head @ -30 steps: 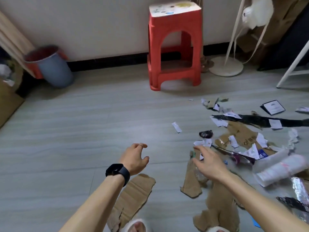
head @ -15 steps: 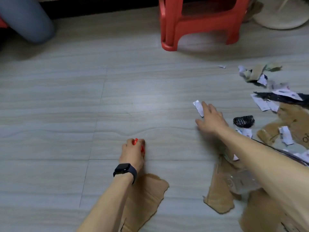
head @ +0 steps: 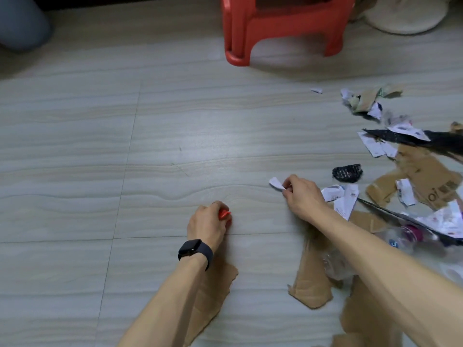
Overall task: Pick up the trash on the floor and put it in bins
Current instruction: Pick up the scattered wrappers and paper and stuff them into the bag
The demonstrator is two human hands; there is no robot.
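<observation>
Paper scrap [head: 275,183] between right fingers [head: 290,181] (pinched)

Floor [head: 75,171]: pale grey wood-grain tiles, thin dark joints. At the far edge stand a red plastic stool [head: 283,26], a grey-blue round bin [head: 22,23] at far left, and a cream round flat base [head: 406,16] at far right. Litter is concentrated on the right side: torn white paper scraps [head: 375,146], a long black torn strip [head: 406,141], a crumpled black netted wad [head: 347,172] and printed brown cardboard [head: 423,176]. Nearer lie two torn brown cardboard pieces, one at centre [head: 215,291] and one to its right [head: 310,284]. One small white scrap [head: 316,90] lies apart, near the stool.
</observation>
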